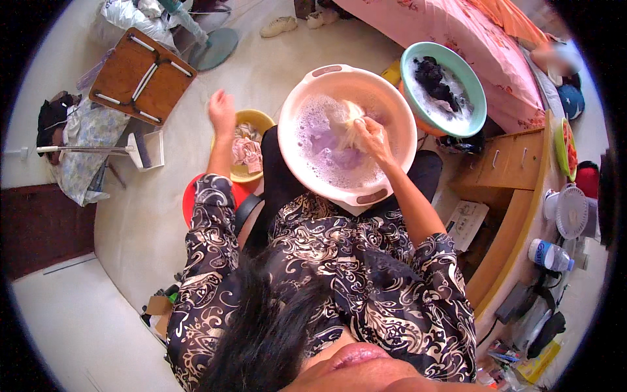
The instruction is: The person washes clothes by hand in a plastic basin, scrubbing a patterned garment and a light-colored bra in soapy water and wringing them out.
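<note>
A white wash basin (pixel 297 175) with two handle slots stands in front of me, between my knees, holding sudsy, purplish water. My right hand (pixel 373 138) is closed on a wet, pale cream cloth (pixel 353 112) over the suds, and the cloth's lower part hangs toward the water. To the left, my left hand (pixel 222 112) is raised beside a yellow basin (pixel 266 119). Its fingers look loosely bent and apart, with nothing visible in them. Inside the yellow basin lie pink and pale clothes (pixel 246 151).
A teal basin (pixel 480 108) with dark clothes in suds stands at the right, near a pink bedspread (pixel 418 26). Near my left leg is a red basin (pixel 194 202). A folding table (pixel 140 75), dustpan (pixel 153 149) and wooden desk (pixel 499 157) stand around.
</note>
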Available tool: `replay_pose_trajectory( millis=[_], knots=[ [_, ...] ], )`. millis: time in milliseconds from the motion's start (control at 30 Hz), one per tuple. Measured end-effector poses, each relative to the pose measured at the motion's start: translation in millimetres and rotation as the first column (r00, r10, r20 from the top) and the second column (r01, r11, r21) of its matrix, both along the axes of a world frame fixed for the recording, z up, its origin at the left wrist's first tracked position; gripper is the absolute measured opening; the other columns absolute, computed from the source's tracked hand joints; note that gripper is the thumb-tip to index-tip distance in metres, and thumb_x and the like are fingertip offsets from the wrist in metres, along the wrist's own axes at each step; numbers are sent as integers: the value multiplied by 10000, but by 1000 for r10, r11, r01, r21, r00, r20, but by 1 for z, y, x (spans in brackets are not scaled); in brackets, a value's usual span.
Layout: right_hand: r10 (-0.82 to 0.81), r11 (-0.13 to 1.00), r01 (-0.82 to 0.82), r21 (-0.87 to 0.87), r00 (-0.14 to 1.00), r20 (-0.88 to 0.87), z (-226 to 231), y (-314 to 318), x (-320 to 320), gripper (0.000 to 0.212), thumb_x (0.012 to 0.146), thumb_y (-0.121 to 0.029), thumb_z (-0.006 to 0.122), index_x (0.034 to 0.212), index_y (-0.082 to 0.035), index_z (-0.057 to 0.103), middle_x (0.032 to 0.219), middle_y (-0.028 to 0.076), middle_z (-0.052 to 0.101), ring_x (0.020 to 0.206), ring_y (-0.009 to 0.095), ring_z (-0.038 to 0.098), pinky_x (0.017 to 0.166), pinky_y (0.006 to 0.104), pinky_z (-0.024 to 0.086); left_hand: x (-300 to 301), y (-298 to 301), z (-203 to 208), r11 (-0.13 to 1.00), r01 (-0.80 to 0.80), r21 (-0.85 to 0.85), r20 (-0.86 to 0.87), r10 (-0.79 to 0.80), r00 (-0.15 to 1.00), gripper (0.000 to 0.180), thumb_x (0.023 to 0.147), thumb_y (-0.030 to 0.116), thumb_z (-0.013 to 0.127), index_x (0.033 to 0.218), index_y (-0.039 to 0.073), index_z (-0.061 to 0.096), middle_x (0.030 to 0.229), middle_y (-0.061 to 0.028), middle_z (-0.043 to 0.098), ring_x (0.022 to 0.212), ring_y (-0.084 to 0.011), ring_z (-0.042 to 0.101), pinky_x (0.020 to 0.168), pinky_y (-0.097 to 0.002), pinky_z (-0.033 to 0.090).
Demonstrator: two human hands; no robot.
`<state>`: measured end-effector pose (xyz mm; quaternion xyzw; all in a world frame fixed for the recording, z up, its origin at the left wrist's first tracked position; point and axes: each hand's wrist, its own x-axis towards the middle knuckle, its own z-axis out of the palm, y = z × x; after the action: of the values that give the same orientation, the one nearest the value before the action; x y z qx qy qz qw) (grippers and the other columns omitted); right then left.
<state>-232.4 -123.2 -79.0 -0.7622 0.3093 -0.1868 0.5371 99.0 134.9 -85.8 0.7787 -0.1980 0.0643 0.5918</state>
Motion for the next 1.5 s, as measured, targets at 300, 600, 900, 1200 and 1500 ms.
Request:
replay_pose_trajectory(
  millis=[300, 600, 900, 1200, 1500],
  knots=[
    [121, 860, -156, -485, 987, -102, 50, 15, -21, 362, 874, -276, 654, 637, -2, 670, 711, 168, 590, 742, 343, 570, 741, 451, 493, -167, -143, 18, 622, 459, 634, 26, -611, 792, 642, 916, 452, 602, 1470, 184, 420, 1553, -196, 274, 1427, -415, 269, 1124, -587, 266],
    [-131, 864, -152, -480, 852, -507, 16, 10, -4, 616, 840, -221, 642, 1425, -201, 449, 1522, 207, 329, 1324, 464, 394, 1054, 550, 405, -226, -153, 20, 216, 522, 825, -379, -473, 796, 782, 913, 387, 599, 1560, 229, 189, 1615, -190, 111, 1415, -487, 260, 1033, -713, 321],
    [129, 915, -337, -222, 765, -632, -75, -13, 17, 501, 938, -327, 514, 1398, -128, 518, 1462, 247, 417, 1367, 389, 392, 1097, 516, 364, -223, -163, -63, 409, 348, 844, -73, -553, 830, 531, 956, 248, 499, 1460, 109, 407, 1405, -281, 450, 1172, -439, 571, 969, -563, 454],
    [-159, 985, 96, -143, 829, -536, -64, -1, 27, 569, 942, -452, 504, 1377, -86, 536, 1419, 235, 483, 1310, 388, 468, 1080, 482, 392, -209, -157, -56, 174, 238, 956, -78, -628, 775, 266, 928, 252, 528, 1030, 129, 741, 1056, -170, 714, 956, -284, 708, 804, -502, 524],
    [-125, 989, 66, -130, 842, -524, -66, -40, 23, 534, 925, -454, 556, 1240, -28, 632, 1239, 220, 626, 1124, 368, 616, 972, 419, 478, -176, -172, -60, 468, 709, 527, -403, -597, 694, 317, 895, 277, 666, 1109, 46, 705, 1003, -134, 716, 864, -248, 688, 783, -411, 540]
  ],
)
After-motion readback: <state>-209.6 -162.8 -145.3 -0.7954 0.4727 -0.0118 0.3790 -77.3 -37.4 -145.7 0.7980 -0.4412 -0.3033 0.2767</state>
